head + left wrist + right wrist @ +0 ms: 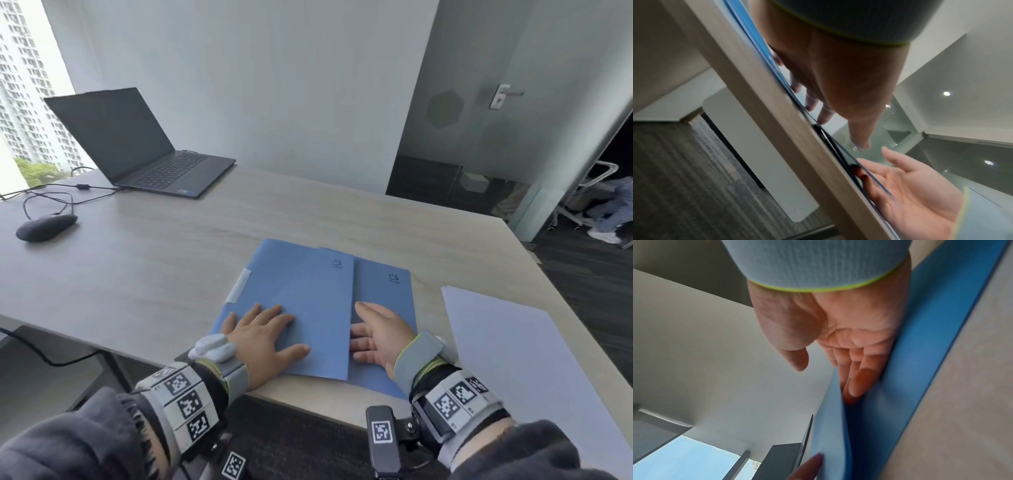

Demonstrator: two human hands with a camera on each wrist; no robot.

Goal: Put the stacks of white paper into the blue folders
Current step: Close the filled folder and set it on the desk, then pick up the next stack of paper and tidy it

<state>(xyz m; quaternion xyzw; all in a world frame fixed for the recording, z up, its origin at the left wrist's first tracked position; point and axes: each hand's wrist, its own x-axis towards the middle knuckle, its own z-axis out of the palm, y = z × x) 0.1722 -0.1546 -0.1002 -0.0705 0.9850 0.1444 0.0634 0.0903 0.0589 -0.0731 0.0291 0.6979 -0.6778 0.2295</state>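
On the pale wood-grain worktop (171, 260), the left hand (265, 334) presses flat on the upper blue card folder (308, 291); the right hand (380, 337) slides straight fingers under its edge; white paper stack (520, 349) at three o'clock

The blue folders (308, 291) look like matt, smooth card, the white paper (534, 356) is matt, the table (154, 260) shows pale wood grain, and the laptop (137, 144) is dark matt plastic.
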